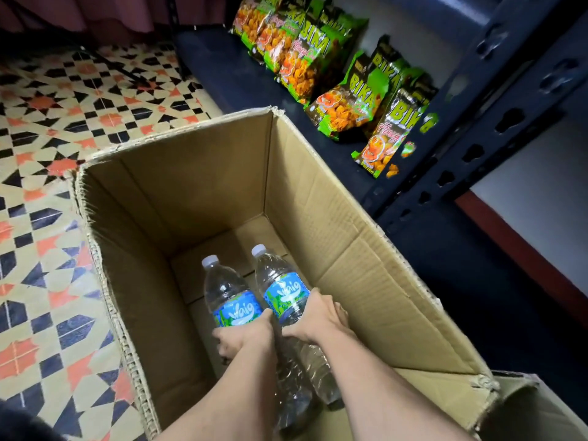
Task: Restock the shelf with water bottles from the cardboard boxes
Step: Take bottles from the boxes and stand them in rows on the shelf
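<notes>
Tall box walls [197, 192] hem centre frame, open only upward. Upper right, snack bags [346, 103] crowd the shelf [229, 78], bare board to their left; slotted post [486, 135] bars the right.

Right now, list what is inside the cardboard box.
The left hand grips the left water bottle, the right hand the right water bottle. The arms hide part of the box floor.

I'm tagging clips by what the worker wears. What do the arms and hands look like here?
Both forearms are bare, with no sleeve in view. The left hand and right hand wear no gloves, and no watch, bracelet or ring shows on the parts that are visible.
</notes>
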Available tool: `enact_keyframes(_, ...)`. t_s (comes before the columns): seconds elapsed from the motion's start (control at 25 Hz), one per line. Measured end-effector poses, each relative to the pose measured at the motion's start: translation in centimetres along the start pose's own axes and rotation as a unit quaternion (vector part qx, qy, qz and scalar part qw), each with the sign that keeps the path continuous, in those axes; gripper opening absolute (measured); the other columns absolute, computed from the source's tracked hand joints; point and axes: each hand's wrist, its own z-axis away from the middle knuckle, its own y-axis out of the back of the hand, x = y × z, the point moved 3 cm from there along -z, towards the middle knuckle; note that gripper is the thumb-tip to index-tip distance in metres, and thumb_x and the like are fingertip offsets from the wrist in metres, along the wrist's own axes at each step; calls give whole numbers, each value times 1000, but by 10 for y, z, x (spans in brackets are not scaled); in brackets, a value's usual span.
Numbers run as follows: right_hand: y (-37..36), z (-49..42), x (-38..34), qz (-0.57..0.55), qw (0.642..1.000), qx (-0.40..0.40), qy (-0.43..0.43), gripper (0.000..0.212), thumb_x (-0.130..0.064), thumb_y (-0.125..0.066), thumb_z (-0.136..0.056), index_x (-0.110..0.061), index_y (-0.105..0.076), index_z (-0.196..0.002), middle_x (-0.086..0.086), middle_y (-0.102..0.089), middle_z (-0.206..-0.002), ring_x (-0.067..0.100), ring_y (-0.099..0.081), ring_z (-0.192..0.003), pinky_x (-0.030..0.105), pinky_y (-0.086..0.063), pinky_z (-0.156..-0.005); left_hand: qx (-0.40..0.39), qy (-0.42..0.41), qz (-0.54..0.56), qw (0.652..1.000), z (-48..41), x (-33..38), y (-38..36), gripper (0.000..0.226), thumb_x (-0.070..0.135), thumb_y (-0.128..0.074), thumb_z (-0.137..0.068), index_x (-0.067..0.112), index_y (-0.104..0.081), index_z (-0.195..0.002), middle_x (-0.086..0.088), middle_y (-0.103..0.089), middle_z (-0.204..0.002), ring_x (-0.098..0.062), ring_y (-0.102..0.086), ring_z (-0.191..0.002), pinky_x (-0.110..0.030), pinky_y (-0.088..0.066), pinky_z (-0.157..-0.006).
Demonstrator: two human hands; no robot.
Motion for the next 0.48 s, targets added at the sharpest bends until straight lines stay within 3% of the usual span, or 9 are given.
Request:
enact_keyframes(0.04, 11, 8, 0, -8, 1000, 9, 3, 81, -52, -83, -60, -17, -47, -124, 4, -61, -127, 25, -57, -123, 32, -45, -94, -12, -7, 17, 1000, 10, 7, 4, 120, 33, -86, -6, 5, -49, -116, -22, -57, -122, -39, -62, -111, -46, -53, -93)
enact_keyframes(0.12, 39, 30, 0, -34, 999, 34, 14, 76, -51, -82, -60, -20, -47, -120, 4, -62, -125, 26, -57, -122, 32, -45, -93, -30, -38, 19, 999, 39, 26, 15, 105, 27, -95, -30, 3, -51, -122, -24, -57, -126, -40, -60, -114, -43, -51, -95)
enact_keyframes(0.2, 66, 57, 1, -86, 994, 54, 28, 73, -49, -81, -60, -23, -46, -118, 3, -59, -124, 26, -54, -123, 33, -47, -94, -41, -54, 53, 996, 68, 45, 32, 95, 25, -94, -35, 4, -57, -119, -23, -60, -124, -38, -62, -113, -42, -52, -97)
enact_keyframes(0.36, 120, 127, 7, -178, 972, 124, 86, 79, -51, -82, -63, -24, -44, -126, 0, -55, -128, 21, -43, -128, 31, -39, -96, -99, -189, -3, 977, 133, 75, 77, 71, 28, -93, -57, 12, -60, -117, -19, -64, -122, -33, -63, -112, -35, -50, -95)
enact_keyframes(0.48, 159, 186, 18, -235, 934, 239, 121, 87, -59, -83, -54, -30, -50, -130, -8, -64, -125, 17, -57, -121, 28, -46, -91, -158, -328, -17, 931, 198, 101, 119, 65, 32, -91, -61, 14, -62, -116, -12, -68, -114, -30, -62, -113, -33, -48, -91)
